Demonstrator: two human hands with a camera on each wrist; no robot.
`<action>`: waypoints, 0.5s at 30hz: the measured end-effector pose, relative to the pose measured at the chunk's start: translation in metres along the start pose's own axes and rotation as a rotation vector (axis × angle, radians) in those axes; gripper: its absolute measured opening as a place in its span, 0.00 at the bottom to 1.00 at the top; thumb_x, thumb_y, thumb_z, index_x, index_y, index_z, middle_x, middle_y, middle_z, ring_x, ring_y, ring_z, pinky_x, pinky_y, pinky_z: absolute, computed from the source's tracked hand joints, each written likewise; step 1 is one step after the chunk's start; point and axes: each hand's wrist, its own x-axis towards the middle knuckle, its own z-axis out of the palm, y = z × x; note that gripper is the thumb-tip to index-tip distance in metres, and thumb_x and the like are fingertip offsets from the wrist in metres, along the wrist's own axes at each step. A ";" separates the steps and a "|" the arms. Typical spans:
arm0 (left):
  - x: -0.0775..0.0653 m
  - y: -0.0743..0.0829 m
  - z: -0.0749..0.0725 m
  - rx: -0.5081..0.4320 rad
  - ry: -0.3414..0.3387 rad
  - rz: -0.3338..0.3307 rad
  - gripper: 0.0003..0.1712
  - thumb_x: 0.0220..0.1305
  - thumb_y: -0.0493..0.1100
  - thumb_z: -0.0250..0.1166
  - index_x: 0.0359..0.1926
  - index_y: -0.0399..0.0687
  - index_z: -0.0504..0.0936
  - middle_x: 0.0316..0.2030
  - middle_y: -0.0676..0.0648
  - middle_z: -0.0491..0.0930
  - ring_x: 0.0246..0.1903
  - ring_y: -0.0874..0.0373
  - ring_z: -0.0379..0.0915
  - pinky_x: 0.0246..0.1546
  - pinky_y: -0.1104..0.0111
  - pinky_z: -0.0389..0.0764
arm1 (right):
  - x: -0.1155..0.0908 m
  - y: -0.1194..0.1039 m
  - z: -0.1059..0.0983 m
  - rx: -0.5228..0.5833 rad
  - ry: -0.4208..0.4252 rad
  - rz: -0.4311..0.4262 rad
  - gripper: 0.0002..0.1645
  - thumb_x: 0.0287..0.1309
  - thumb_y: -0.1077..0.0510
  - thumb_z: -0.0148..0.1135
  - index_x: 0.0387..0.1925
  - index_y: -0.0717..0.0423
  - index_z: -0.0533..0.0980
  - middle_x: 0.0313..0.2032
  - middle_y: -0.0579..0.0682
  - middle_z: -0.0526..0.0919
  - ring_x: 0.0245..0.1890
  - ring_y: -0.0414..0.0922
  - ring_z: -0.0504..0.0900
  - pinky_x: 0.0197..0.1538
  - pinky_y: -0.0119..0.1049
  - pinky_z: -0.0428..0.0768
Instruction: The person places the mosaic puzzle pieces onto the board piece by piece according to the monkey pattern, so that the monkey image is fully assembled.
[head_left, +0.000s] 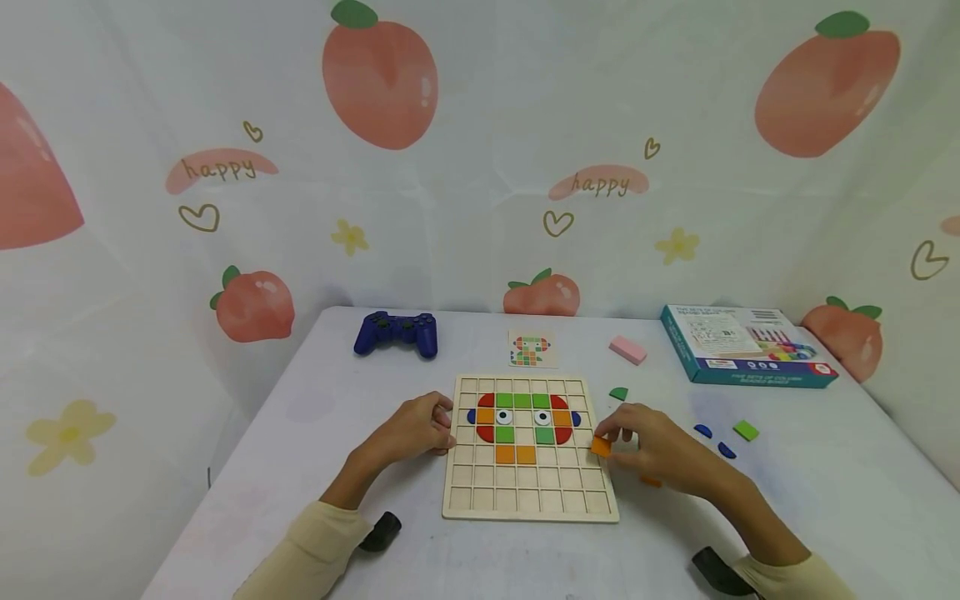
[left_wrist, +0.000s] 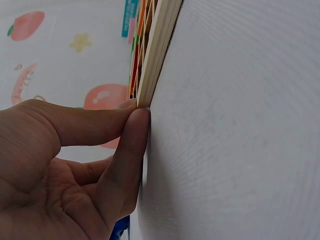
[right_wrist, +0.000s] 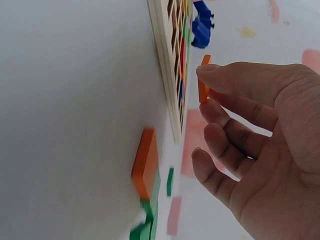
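Observation:
A light wooden grid board (head_left: 528,500) lies on the table, with coloured tiles set in its upper squares. At the board's left edge, my left hand (head_left: 411,429) pinches the rim between thumb and finger, as the left wrist view shows up close. My right hand (head_left: 660,450) pinches an orange square tile (right_wrist: 204,80) beside the board's right edge. Another orange tile (right_wrist: 145,165) lies on the table below this hand, with green pieces next to it. A small picture card (head_left: 555,356) with a coloured figure lies behind the board.
A blue game controller (head_left: 396,333) is at the back left. To the right are a pink block (head_left: 627,350), a green quarter-round piece (head_left: 618,392), blue half-round pieces (head_left: 726,450), a green square tile (head_left: 746,430) and a flat box (head_left: 750,346).

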 end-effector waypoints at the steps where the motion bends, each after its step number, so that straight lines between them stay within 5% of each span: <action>1: 0.000 0.000 0.000 0.003 0.000 0.001 0.31 0.59 0.32 0.76 0.62 0.31 0.77 0.41 0.47 0.81 0.38 0.57 0.78 0.42 0.64 0.83 | 0.002 -0.002 0.001 0.004 -0.002 -0.004 0.17 0.57 0.56 0.75 0.49 0.48 0.86 0.41 0.41 0.81 0.44 0.45 0.76 0.43 0.33 0.81; 15: -0.001 0.002 0.000 -0.014 0.001 -0.011 0.30 0.60 0.31 0.76 0.62 0.31 0.77 0.40 0.46 0.80 0.37 0.56 0.77 0.40 0.66 0.83 | 0.018 -0.030 0.016 -0.018 -0.021 -0.172 0.14 0.64 0.54 0.75 0.50 0.50 0.87 0.40 0.39 0.80 0.46 0.43 0.77 0.47 0.32 0.81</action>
